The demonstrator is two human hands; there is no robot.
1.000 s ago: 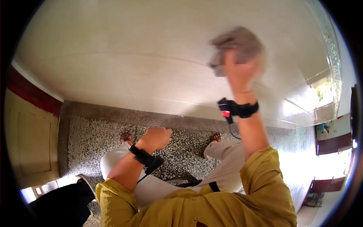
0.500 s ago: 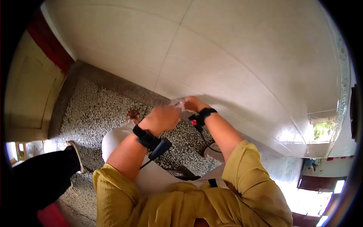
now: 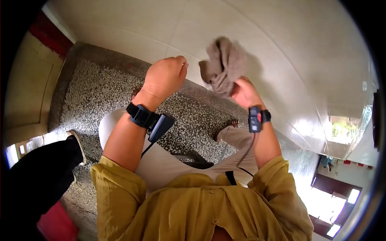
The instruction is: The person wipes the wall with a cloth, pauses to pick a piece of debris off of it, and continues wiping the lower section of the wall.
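A crumpled brown-grey cloth (image 3: pixel 226 66) is in my right hand (image 3: pixel 246 94), pinched at its lower end by the thumb and fingers. It hangs in front of the pale tiled wall, twisted and slightly blurred. My left hand (image 3: pixel 164 78) is closed, back of the hand upward, left of the cloth and apart from it. Its curled fingers hide whatever they hold, if anything. Black straps with small devices and cables sit on both wrists: a left wrist device (image 3: pixel 161 126) and a right wrist device (image 3: pixel 255 119).
The pale tiled wall (image 3: pixel 132 26) rises ahead, meeting the speckled floor (image 3: pixel 92 92). A door (image 3: pixel 30 88) stands at left. Another person's dark-clothed leg (image 3: pixel 48 176) and sandalled foot are at lower left. Bright windows (image 3: pixel 327 205) show at lower right.
My hands were close together on a blurred light-coloured thing; now they are apart and higher. The brown-grey cloth has come into view in my right hand, which moved right and up.
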